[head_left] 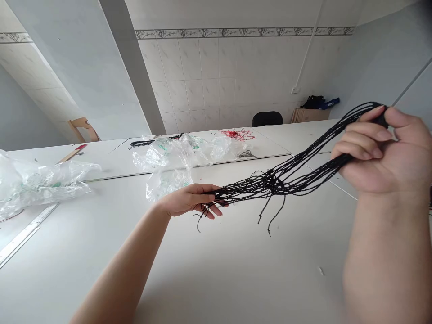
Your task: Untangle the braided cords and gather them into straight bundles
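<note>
A bundle of thin black cords (273, 183) stretches between my two hands above the white table, with a knotted cluster near its middle and a few loose knotted ends hanging down. At the upper right, my right hand (378, 144) is wrapped round the looped end of the bundle. My left hand (194, 200), left of centre and lower, pinches the other end between thumb and fingers, and some short cord tips stick out below it.
Clear plastic bags (175, 157) lie behind my left hand, and another plastic bag (40, 180) is at the left. Further back are red cords (238, 134), scissors (247, 154) and more black cords (141, 143). A metal ruler (27, 234) lies at the left edge.
</note>
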`<state>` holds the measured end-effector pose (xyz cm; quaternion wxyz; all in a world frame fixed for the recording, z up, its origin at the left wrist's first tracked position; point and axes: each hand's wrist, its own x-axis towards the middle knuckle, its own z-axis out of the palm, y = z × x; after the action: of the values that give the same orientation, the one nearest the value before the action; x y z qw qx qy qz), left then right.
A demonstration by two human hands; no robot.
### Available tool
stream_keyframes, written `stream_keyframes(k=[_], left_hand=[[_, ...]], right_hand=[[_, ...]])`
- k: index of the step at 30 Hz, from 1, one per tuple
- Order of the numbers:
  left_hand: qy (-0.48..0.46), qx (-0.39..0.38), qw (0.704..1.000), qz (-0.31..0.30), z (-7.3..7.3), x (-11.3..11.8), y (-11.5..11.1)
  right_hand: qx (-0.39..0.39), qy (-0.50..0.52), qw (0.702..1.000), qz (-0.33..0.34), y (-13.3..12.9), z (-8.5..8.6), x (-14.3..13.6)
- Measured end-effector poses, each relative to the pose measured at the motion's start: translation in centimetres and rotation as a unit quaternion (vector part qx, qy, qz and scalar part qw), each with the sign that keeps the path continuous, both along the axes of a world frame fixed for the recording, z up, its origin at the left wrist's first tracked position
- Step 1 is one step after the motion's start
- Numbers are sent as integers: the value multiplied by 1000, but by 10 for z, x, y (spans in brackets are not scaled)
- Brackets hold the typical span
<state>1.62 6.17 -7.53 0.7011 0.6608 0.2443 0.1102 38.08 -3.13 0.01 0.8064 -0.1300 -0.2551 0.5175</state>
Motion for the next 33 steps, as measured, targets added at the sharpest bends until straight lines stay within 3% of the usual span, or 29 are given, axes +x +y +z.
stream_keyframes(k=[3, 13, 33], left_hand=[[-24, -41, 999, 17, -1, 1, 1], [-20, -41, 999, 20, -2, 5, 2], [-71, -54, 996, 22, -1, 8, -1]], right_hand=[[-3, -4, 1000, -3, 0, 1, 0], [-54, -41, 997, -36, 1, 6, 0], [48, -70, 996, 25, 0, 1, -9]])
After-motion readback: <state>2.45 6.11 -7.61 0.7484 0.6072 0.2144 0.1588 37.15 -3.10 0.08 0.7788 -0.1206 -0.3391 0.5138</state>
